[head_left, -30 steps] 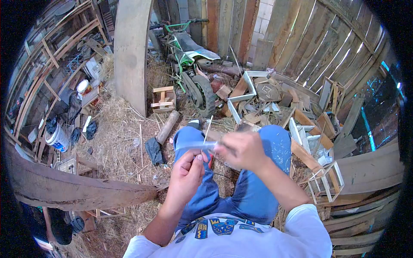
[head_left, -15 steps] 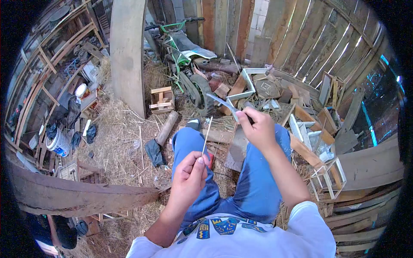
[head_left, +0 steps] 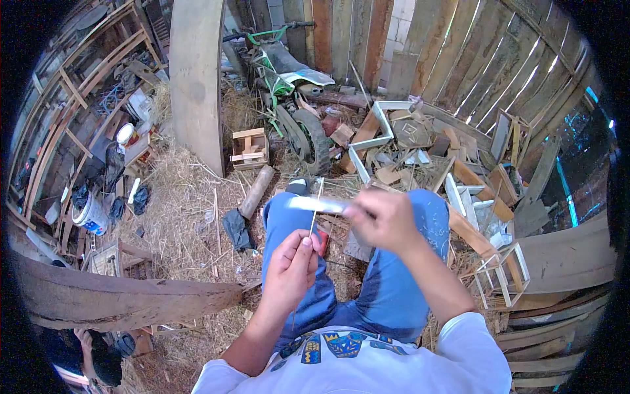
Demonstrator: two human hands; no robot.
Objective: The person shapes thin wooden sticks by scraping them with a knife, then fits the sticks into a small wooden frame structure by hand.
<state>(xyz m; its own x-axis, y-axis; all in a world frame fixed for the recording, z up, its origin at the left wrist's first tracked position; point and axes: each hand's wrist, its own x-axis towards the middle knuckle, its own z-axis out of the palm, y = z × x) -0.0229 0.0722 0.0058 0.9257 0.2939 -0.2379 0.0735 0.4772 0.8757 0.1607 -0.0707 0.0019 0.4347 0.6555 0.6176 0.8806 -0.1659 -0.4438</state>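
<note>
My left hand (head_left: 293, 261) pinches a thin wooden stick (head_left: 317, 207) between thumb and fingers, its upper end pointing away from me above my left knee. In my right hand (head_left: 384, 220) is a knife (head_left: 316, 205), its handle hidden inside my closed fingers. The blade is smeared by motion and lies across the stick; whether it touches the wood I cannot tell. Both hands are over my lap, in front of my blue trousers (head_left: 357, 302).
Straw covers the ground, with a short log (head_left: 256, 192) and a small wooden crate (head_left: 249, 148). A green dirt bike (head_left: 289, 79) leans behind. Scrap wood (head_left: 469, 180) is heaped at right, a white bucket (head_left: 90, 217) stands left. Another person's arm (head_left: 85, 348) shows at lower left.
My right hand has come down and slightly left, bringing the knife blade from beyond the stick's tip to across the stick. My left hand has stayed almost still.
</note>
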